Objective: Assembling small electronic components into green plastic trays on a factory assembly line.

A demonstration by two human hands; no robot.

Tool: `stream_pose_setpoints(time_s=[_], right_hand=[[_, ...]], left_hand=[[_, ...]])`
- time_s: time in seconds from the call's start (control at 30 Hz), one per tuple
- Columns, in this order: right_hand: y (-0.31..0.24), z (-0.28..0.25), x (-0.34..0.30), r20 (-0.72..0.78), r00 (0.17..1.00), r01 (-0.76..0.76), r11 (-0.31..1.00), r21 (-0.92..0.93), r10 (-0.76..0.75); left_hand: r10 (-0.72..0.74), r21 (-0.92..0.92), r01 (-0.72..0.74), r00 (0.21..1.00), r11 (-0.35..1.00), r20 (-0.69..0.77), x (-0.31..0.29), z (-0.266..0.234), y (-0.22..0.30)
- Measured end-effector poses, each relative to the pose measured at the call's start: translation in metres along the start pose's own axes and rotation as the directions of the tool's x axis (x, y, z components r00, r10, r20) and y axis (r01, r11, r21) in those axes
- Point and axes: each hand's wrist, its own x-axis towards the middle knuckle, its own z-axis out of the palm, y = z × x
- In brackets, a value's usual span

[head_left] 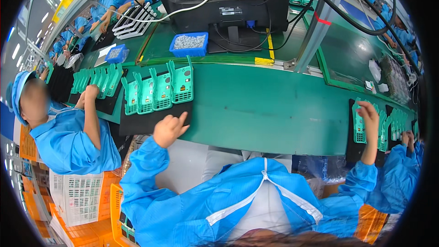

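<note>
My left hand (170, 129) is over the front edge of a black mat (155, 120), fingers apart and nothing in them. Several green plastic housings (161, 95) with slotted grids and raised arms stand in a row on that mat, just beyond the hand. At the far right, my right hand (369, 113) reaches over another black mat (352, 148), beside a green housing (359, 123). Its fingers are loosely bent and apart; no grip on the housing shows, though their contact with it is partly hidden.
Behind the green bench (256, 105) stand a monitor (224, 7) with hanging cables and a blue bin (189, 45) of small pale parts. A metal post (320, 23) rises at the back right. Co-workers sit close by, at left (73, 137) and right (395, 178), with similar housings.
</note>
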Motion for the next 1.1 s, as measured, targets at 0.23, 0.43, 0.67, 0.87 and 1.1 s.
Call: stream_pose_setpoints(time_s=[0.23, 0.43, 0.67, 0.87, 1.1], right_hand=[[-0.055, 0.118, -0.011, 0.387, 0.913, 0.173, 0.982, -0.078, -0.13], [-0.059, 0.19, 0.013, 0.253, 0.924, 0.278, 0.958, 0.068, -0.286], [-0.045, 0.215, 0.057, 0.168, 0.983, 0.096, 0.992, -0.084, -0.081], [-0.051, 0.244, 0.085, 0.207, 0.954, 0.245, 0.962, -0.12, -0.217], [-0.042, 0.266, 0.096, 0.197, 0.934, 0.31, 0.95, -0.034, -0.297]], left_hand=[[0.144, -0.275, -0.227, 0.946, 0.934, -0.291, 0.083, 0.026, 0.103], [0.268, -0.55, -0.46, 0.879, 0.697, -0.394, 0.144, 0.022, 0.185], [0.475, -0.623, -0.496, 0.853, 0.605, -0.217, 0.17, 0.059, 0.219], [0.425, -0.657, -0.352, 0.904, 0.667, -0.052, 0.184, 0.061, 0.22], [0.541, -0.745, -0.29, 0.834, 0.601, 0.111, 0.209, 0.055, 0.204]])
